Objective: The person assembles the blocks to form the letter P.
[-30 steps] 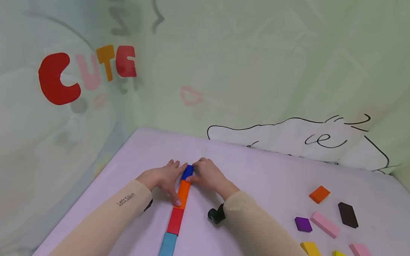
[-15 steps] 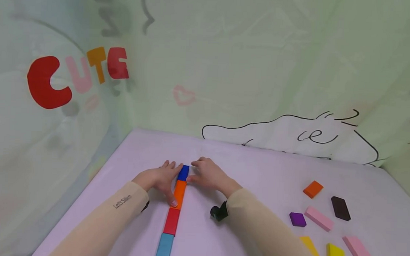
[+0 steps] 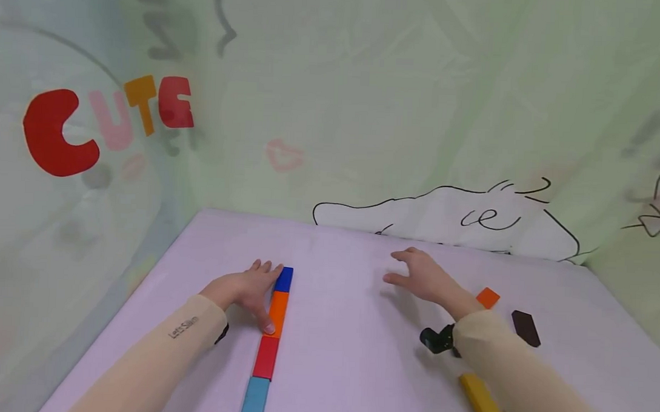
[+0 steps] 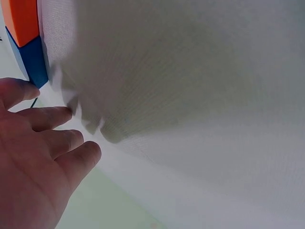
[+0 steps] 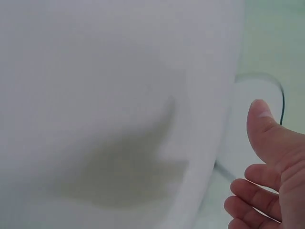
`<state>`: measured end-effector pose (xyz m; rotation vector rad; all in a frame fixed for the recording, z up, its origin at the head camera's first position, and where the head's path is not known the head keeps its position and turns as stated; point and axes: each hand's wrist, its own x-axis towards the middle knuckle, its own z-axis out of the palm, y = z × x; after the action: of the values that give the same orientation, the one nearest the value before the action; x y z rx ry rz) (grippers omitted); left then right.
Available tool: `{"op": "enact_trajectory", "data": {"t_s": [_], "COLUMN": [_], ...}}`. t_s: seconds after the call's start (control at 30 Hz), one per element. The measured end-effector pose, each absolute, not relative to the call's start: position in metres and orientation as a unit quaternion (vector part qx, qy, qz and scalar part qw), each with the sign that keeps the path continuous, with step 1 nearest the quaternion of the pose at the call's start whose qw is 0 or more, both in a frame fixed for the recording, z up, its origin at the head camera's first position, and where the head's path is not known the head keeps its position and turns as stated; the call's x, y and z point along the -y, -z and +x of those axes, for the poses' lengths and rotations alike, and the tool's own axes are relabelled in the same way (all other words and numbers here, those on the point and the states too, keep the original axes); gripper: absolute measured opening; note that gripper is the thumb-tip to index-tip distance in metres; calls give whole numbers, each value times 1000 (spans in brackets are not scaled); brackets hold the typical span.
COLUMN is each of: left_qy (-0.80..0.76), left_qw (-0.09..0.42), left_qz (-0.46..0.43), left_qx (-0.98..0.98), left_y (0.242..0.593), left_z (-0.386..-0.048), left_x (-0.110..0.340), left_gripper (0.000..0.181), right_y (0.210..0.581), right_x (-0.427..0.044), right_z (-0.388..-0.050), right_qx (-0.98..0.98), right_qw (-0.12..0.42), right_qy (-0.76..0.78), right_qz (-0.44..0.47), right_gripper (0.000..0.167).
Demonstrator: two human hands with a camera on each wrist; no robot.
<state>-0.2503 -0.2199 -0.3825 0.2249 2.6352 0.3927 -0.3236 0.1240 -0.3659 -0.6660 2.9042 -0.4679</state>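
A line of blocks lies end to end on the pale cloth: a dark blue block [image 3: 285, 279] at the far end, then an orange block [image 3: 278, 313], a red block [image 3: 266, 358] and a light blue block [image 3: 255, 398]. My left hand [image 3: 243, 289] rests along the left side of this line, its index fingertip at the blue block and its thumb on the orange one. Fingers are spread in the left wrist view. Over the cloth to the right hovers my right hand [image 3: 422, 278], thumb apart from the fingers and holding nothing.
On the right lie an orange block [image 3: 487, 297], a dark brown block [image 3: 525, 328] and a yellow block [image 3: 480, 398], partly screened by the right sleeve. A green-white fabric wall [image 3: 366, 110] stands behind the table.
My right hand has left the blue and orange blocks and moved right, toward the loose blocks. The left hand has stayed by the line. The view has turned slightly right.
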Motion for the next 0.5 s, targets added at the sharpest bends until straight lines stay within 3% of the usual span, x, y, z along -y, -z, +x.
{"op": "enact_trajectory", "data": {"t_s": [0.27,0.5], "left_qy": [-147,-147], "left_qw": [228,227], "left_qz": [82,84], "left_qx": [-959,-959], "left_y": [381,379], "left_z": [-248,-246], "left_x": [224,227], "left_gripper": [123,124], "right_y": [367,371], "right_x": [-229,-276], "right_z": [-328,-320], "right_qx": [-982,-987], "right_qw": [76,83], "right_qy": [114,89], "right_qz": [-128,-103], "right_gripper": [73,72]}}
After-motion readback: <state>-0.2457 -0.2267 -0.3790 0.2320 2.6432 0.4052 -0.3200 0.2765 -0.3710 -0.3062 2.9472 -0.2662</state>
